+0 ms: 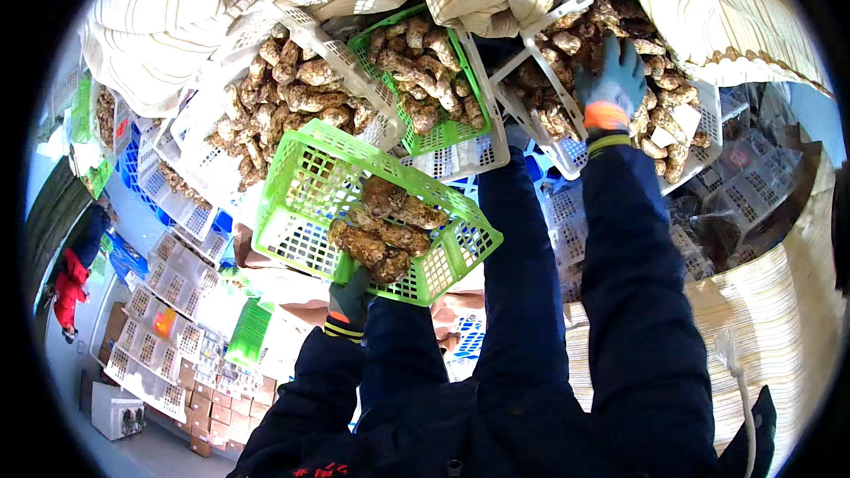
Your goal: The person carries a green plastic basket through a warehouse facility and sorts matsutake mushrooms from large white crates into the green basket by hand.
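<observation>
A light green perforated basket [474,248] is tilted above my lap, with several large brown mushrooms [390,235] in it. My left hand [351,296], in a dark grey glove, is closed on its near edge; the basket partly hides the fingers. My right hand [614,81], in a blue-grey glove with an orange cuff, lies over brown-and-white mushrooms [668,115] in a white perforated crate [706,128] at the far right. Its fingers are stretched out and slightly apart, and nothing shows gripped in them.
Beyond the basket stand a white crate [341,57] of mushrooms and a smaller green basket [456,133] of them. Striped cloth [142,53] drapes around. Plastic-covered crates [753,177] lie right. Crate stacks [150,336], cardboard boxes [226,407] and a person in red [71,292] are left.
</observation>
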A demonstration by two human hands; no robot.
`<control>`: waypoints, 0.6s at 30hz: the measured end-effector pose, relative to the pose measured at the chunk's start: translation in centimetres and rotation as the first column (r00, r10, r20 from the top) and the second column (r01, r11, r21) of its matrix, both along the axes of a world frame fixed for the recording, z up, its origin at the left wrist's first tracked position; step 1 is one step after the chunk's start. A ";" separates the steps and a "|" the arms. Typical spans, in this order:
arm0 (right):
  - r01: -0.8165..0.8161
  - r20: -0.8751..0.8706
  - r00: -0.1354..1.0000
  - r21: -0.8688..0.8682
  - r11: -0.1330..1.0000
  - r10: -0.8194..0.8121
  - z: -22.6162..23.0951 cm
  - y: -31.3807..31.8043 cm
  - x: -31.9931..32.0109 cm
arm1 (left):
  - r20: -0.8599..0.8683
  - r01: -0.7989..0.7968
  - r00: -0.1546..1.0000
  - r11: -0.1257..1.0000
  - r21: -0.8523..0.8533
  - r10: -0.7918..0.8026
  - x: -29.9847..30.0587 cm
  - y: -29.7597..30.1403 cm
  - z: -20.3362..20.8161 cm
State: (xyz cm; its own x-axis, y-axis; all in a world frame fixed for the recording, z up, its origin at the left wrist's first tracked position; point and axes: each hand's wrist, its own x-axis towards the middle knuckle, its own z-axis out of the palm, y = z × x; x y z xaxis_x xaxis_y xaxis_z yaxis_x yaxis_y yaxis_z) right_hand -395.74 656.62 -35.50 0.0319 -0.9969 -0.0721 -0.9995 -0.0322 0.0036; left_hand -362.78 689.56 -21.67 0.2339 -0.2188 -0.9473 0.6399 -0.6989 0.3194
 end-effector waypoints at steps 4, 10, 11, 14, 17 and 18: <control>-0.142 0.512 0.856 0.091 0.986 0.076 0.3 6.4 4.7 | 0.007 0.006 1.000 0.993 0.116 -0.007 0.9 1.6 -0.6; -0.292 0.531 0.847 0.498 0.816 -0.021 -10.0 14.5 13.6 | 0.157 0.413 0.887 0.898 0.152 -0.434 3.1 3.8 -1.7; -0.251 0.597 0.800 0.427 0.869 -0.062 -13.0 14.5 14.6 | 0.156 0.316 0.932 0.944 0.097 -0.328 3.7 5.2 -2.4; -0.264 0.504 0.863 0.406 0.875 0.026 -16.1 11.7 20.8 | 0.204 0.265 0.941 0.963 0.055 -0.271 5.1 8.4 -3.3; -0.187 0.293 0.954 0.426 0.885 0.061 -19.1 10.6 23.7 | 0.186 0.197 0.960 0.978 0.075 -0.208 6.1 9.2 -3.9; -0.130 0.257 0.966 0.369 0.920 0.034 -19.9 10.7 23.8 | 0.228 0.304 0.918 0.945 0.121 -0.325 6.1 6.8 -3.5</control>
